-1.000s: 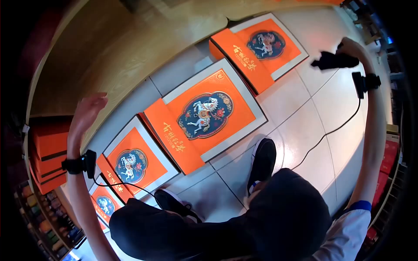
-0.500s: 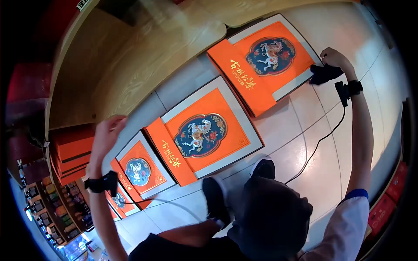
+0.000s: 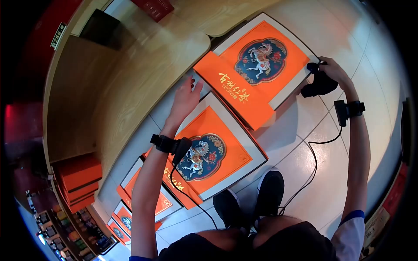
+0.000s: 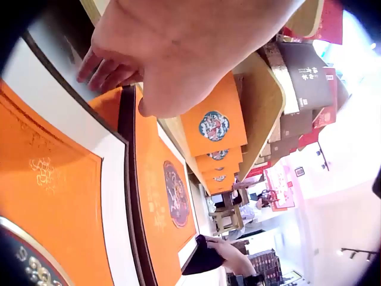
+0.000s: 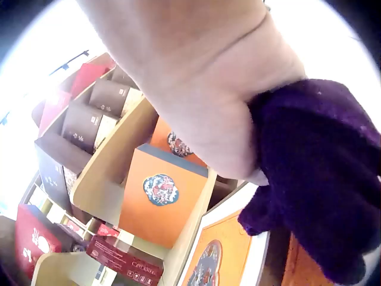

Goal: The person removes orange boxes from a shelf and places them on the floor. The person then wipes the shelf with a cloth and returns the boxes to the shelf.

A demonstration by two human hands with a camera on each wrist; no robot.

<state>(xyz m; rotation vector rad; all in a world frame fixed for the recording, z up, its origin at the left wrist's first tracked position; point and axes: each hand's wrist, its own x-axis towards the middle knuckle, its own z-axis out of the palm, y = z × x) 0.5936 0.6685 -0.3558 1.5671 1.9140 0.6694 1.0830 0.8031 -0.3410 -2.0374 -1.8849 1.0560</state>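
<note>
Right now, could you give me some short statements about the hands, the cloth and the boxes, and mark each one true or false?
1. The right hand holds a dark cloth at the edge of the far orange box. True.
2. The left hand grips a bottle. False: its fingers are straight and it holds nothing.
3. Several orange boxes lie on a tiled floor. True.
4. The cloth is white. False: it is dark, almost purple in the right wrist view.
</note>
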